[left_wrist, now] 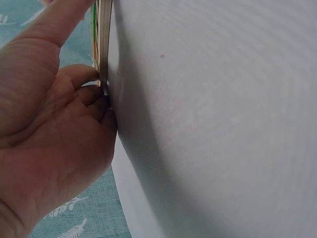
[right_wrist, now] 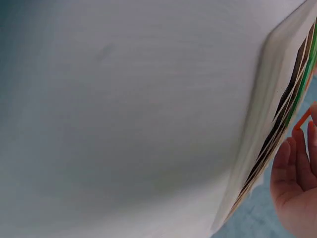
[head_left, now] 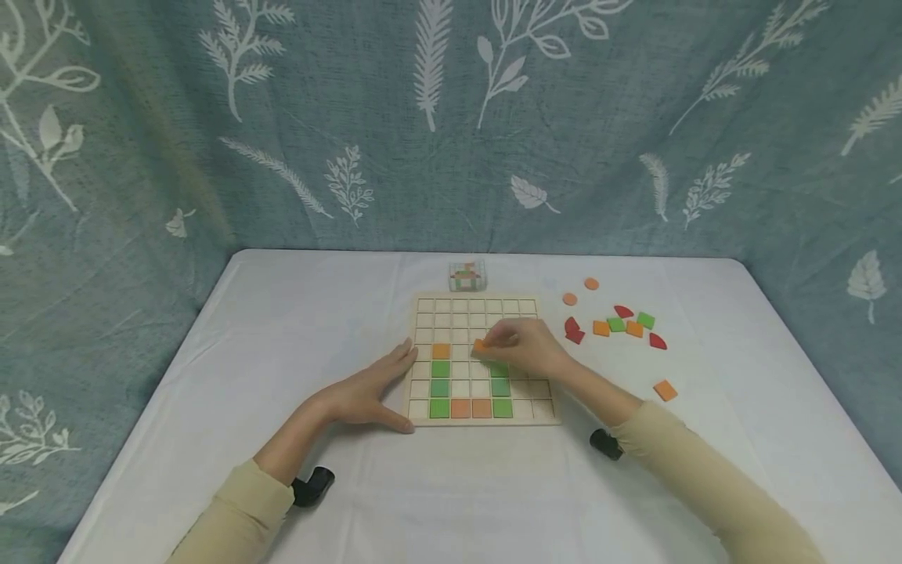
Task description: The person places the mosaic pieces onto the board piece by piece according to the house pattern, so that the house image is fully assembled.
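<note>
A pale wooden grid board [head_left: 532, 409] lies on the white table. Green square tiles [head_left: 440, 388] form two columns on it, joined along the near row by two orange tiles [head_left: 460, 408]. One more orange square [head_left: 441, 351] tops the left column. My right hand [head_left: 530, 345] pinches an orange square tile [head_left: 480, 345] between thumb and fingertips above the board, near the top of the right column. In the right wrist view, this tile [right_wrist: 302, 119] is edge-on. My left hand [head_left: 366, 390] rests against the board's left edge, thumb spread toward the near corner.
Loose pieces lie right of the board: orange discs [head_left: 591, 283], red quarter-rounds [head_left: 623, 312], orange and green squares [head_left: 617, 324], and a lone orange square [head_left: 665, 390] nearer me. Behind the board stands a small pattern card [head_left: 467, 276]. A leaf-print curtain [head_left: 451, 196] hangs behind the table.
</note>
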Tool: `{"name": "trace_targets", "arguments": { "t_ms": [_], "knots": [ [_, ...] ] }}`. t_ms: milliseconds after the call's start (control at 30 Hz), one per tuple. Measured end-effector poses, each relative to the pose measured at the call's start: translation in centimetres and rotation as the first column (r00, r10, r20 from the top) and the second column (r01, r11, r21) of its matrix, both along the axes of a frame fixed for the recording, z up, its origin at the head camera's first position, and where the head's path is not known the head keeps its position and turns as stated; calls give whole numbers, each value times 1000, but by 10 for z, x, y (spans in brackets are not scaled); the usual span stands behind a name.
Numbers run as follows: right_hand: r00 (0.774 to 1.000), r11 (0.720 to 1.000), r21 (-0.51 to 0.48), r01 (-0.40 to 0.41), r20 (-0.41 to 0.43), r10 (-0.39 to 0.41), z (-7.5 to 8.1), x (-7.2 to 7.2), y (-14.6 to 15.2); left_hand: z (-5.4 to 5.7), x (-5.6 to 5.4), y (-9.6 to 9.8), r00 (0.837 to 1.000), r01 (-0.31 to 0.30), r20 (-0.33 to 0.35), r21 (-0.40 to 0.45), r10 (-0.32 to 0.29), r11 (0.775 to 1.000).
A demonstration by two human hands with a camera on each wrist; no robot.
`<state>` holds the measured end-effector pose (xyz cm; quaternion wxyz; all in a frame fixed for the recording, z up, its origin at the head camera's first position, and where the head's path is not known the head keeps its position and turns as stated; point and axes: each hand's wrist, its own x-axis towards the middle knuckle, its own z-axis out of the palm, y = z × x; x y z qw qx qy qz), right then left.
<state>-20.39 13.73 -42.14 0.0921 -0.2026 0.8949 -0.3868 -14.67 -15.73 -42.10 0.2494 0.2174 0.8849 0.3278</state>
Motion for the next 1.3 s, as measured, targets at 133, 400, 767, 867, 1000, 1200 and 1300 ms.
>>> {"name": "trace_targets", "arguments": {
  "t_ms": [133,400,767,867,1000,1200,1300],
  "knots": [
    [994,995,-8,-95,-48,94,-2,-2,-15,-1,1,0,1000,-4,-1,-2,4,1000],
    [971,982,39,-185,-148,189,-4,-2,-29,-2,2,-1,1000,-6,-2,6,6,1000],
    [997,997,-4,-79,-26,79,-1,4,-11,-3,2,0,1000,-16,-12,-4,16,1000],
    [999,998,-61,13,32,-11,2,8,6,-4,1,0,1000,-17,-11,-5,17,1000],
    [989,989,-56,137,57,-134,7,12,38,-5,0,0,1000,-9,-21,-15,9,1000],
    [953,954,11,298,46,-299,5,12,91,-7,-1,-1,1000,2,-23,-23,-3,1000],
    [941,940,29,339,14,-339,4,12,114,-7,-1,0,1000,6,-24,-18,-6,1000]
  ]
}}
